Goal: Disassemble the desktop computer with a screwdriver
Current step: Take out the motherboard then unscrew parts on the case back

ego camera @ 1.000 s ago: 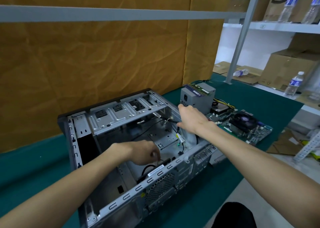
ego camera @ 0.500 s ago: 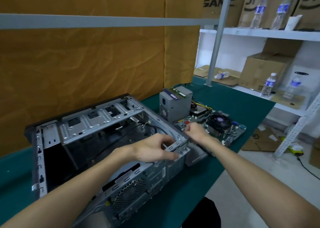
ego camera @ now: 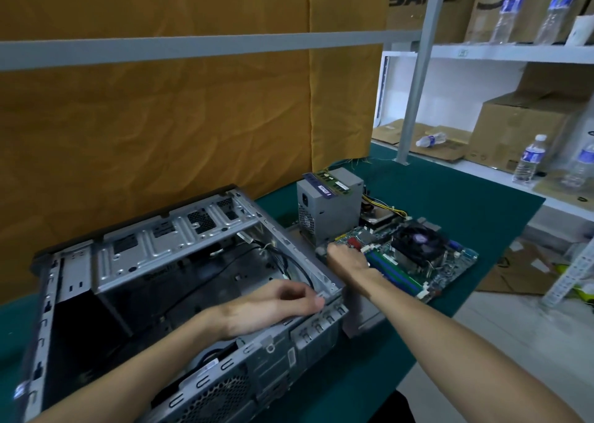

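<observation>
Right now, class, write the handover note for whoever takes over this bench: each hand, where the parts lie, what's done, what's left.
Left hand: fingers curled on the case rim at its near right corner.
Right hand: curled beside the motherboard; what it holds is hidden.
Done: motherboard and power supply are out, on the green mat.
Left: black cables inside the case. No screwdriver in view.

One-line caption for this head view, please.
Left hand holds the rim of the emptied computer case; right hand reaches toward the removed motherboard beside the power supply.
</observation>
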`<state>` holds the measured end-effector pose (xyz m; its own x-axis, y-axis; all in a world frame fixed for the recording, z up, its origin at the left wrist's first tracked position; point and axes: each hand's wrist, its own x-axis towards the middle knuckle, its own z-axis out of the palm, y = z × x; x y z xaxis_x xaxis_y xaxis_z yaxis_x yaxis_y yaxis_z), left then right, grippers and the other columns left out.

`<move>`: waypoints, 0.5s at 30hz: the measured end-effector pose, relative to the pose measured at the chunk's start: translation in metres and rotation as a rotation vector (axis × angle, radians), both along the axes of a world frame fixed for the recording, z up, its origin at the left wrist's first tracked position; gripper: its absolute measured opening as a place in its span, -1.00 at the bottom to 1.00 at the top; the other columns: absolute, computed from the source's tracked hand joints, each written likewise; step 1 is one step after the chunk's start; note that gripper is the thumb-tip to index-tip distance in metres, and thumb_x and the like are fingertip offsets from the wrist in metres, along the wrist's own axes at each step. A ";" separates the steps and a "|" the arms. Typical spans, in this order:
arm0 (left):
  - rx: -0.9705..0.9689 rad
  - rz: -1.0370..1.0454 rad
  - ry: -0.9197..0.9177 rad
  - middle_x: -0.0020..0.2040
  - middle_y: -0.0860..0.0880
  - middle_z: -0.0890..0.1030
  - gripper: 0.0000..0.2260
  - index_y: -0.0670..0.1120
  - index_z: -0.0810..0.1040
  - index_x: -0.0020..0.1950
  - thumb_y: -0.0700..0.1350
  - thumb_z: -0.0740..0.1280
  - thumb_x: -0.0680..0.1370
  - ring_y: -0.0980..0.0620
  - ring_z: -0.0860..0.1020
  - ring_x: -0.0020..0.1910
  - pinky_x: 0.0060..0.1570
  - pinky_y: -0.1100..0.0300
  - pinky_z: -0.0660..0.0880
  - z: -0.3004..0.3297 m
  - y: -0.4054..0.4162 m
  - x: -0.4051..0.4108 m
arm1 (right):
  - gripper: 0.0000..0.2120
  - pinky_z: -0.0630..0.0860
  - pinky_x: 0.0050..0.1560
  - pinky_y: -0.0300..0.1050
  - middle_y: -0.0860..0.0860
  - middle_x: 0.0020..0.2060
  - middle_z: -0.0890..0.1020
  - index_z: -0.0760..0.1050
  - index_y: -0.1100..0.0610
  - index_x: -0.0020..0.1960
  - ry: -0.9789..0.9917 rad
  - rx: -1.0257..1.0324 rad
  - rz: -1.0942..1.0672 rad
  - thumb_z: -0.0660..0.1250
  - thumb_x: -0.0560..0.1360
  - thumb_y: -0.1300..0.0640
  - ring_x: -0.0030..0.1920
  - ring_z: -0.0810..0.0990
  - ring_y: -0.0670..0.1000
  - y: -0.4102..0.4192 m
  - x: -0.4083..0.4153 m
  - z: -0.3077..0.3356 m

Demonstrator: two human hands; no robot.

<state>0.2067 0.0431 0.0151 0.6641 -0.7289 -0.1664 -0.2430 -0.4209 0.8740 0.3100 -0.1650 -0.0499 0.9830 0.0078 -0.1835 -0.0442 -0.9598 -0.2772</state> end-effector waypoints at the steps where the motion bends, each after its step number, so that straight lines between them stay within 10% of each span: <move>1: 0.002 0.003 -0.007 -0.21 0.03 0.41 -0.56 -0.16 0.50 -0.09 0.24 0.27 0.61 0.09 0.39 -0.19 -0.07 0.14 0.30 -0.002 0.000 -0.001 | -0.80 0.47 0.00 0.02 0.24 0.07 0.63 0.54 0.24 0.08 0.017 0.091 -0.025 0.19 0.63 0.16 0.08 0.63 0.20 -0.002 -0.001 0.000; 4: -0.030 0.006 -0.032 -0.26 0.12 0.45 -0.66 -0.02 0.56 -0.15 0.22 0.30 0.61 0.15 0.41 -0.25 -0.15 0.30 0.33 -0.004 0.000 -0.001 | -0.61 0.35 -0.31 -0.09 0.06 -0.40 0.53 0.38 0.12 -0.29 -0.029 0.460 -0.148 0.22 0.60 -0.11 -0.42 0.49 0.05 -0.013 -0.020 0.011; 9: -0.063 0.069 -0.117 -0.17 0.13 0.61 -0.75 -0.01 0.64 -0.06 0.16 0.36 0.60 0.16 0.54 -0.16 -0.07 0.26 0.43 0.004 -0.004 -0.006 | -0.69 0.31 -0.44 -0.15 -0.01 -0.45 0.49 0.41 0.11 -0.15 -0.076 0.860 -0.232 0.22 0.52 -0.15 -0.52 0.42 0.01 -0.016 -0.076 0.051; 12: 0.082 0.062 -0.145 -0.23 0.18 0.52 -0.65 0.02 0.59 -0.04 0.28 0.26 0.60 0.18 0.48 -0.23 -0.13 0.17 0.41 0.014 0.003 -0.017 | -0.58 0.38 -0.44 -0.14 -0.03 -0.47 0.49 0.48 0.08 -0.25 -0.159 0.592 -0.159 0.29 0.51 -0.27 -0.48 0.51 0.04 0.000 -0.111 0.064; 15: 0.309 0.048 -0.068 0.28 0.19 0.48 -0.34 0.01 0.41 0.46 0.43 0.17 0.54 0.14 0.48 0.30 0.24 0.16 0.40 0.019 0.026 -0.032 | -0.48 0.39 -0.41 -0.03 -0.01 -0.49 0.47 0.37 0.06 -0.37 -0.285 0.380 -0.167 0.32 0.50 -0.33 -0.45 0.51 0.08 0.009 -0.141 0.073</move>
